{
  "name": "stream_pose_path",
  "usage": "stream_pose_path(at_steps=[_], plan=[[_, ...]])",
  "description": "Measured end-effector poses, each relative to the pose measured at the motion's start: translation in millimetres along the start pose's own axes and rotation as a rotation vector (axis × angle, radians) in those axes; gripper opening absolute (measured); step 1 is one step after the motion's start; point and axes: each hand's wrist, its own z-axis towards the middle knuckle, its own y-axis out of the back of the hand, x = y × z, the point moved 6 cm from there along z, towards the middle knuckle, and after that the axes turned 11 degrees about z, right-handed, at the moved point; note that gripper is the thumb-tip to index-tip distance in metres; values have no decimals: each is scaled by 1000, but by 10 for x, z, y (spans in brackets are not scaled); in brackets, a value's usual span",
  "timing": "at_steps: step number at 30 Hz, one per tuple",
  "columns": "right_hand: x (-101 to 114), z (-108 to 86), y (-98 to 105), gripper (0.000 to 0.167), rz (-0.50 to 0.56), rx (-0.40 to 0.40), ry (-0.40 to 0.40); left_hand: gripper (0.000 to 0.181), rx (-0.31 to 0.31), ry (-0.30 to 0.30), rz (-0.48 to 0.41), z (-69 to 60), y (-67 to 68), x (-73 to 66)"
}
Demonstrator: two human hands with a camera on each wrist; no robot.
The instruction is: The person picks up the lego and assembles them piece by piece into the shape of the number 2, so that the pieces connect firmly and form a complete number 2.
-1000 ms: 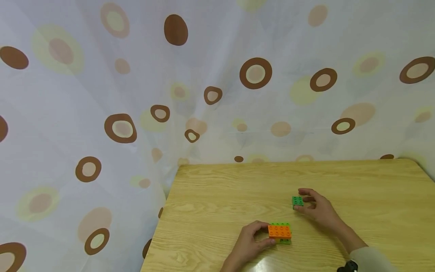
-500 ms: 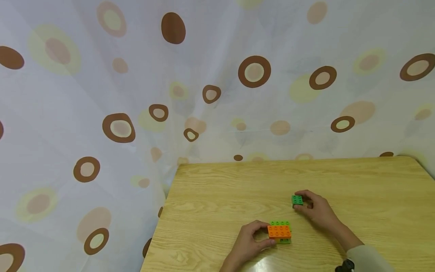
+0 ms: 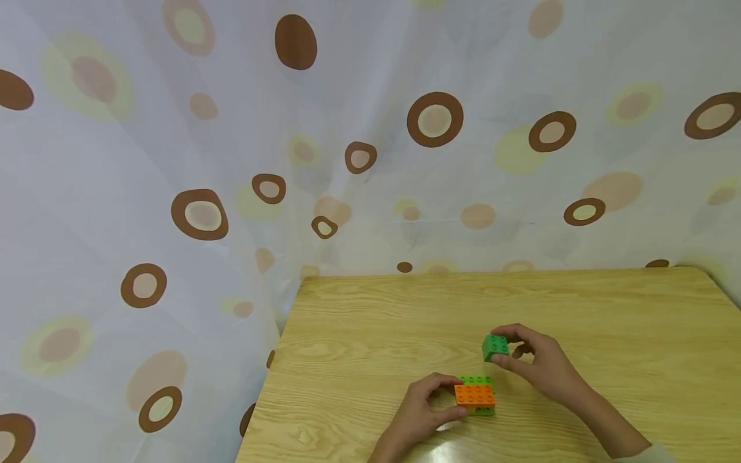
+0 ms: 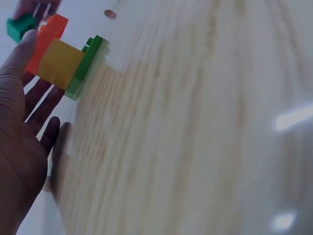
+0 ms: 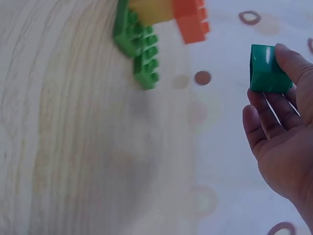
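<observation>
A small stack of toy building bricks stands on the table: an orange brick (image 3: 475, 395) on top, a yellow brick (image 4: 61, 63) in the middle, and light green bricks (image 5: 142, 49) at the base. My left hand (image 3: 418, 411) holds the stack from its left side, thumb on the near face and fingers behind. Above the table, up and to the right of the stack, a small square green brick (image 3: 495, 348) is pinched between the thumb and fingers of my right hand (image 3: 544, 368). Its studs face up. The stack and the green brick are apart.
The wooden table (image 3: 370, 328) has its far edge against a white curtain (image 3: 370, 96) with brown and yellow ring patterns. More curtain hangs along the left side. Light glares off the table's near part.
The right hand has lifted the green brick off the table and brought it slightly left, toward the stack. The left hand has stayed on the stack almost without moving.
</observation>
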Motion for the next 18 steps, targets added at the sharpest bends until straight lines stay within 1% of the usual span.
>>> stream_pose_path(at_steps=[2, 4, 8, 11, 13, 16, 18], plan=[[158, -26, -17, 37, -6, 3, 40, 45, -6, -10, 10, -2, 20, -39], [291, -59, -34, 39, -27, 1, 82, 45, -17, -22, 38, 4, 39, -86], [438, -128, -84, 41, -59, 12, 141, 43, -47, -60, 117, 28, 63, -191], [461, -176, -131, 42, -61, 29, 169, 41, -61, -91, 177, 39, 64, -248], [449, -206, -160, 43, -63, 34, 181, 39, -66, -102, 202, 38, 62, -266], [405, -249, -211, 44, -60, 41, 185, 36, -72, -106, 220, 22, 71, -276], [372, -274, -254, 43, -60, 49, 188, 35, -74, -96, 211, 10, 80, -272]])
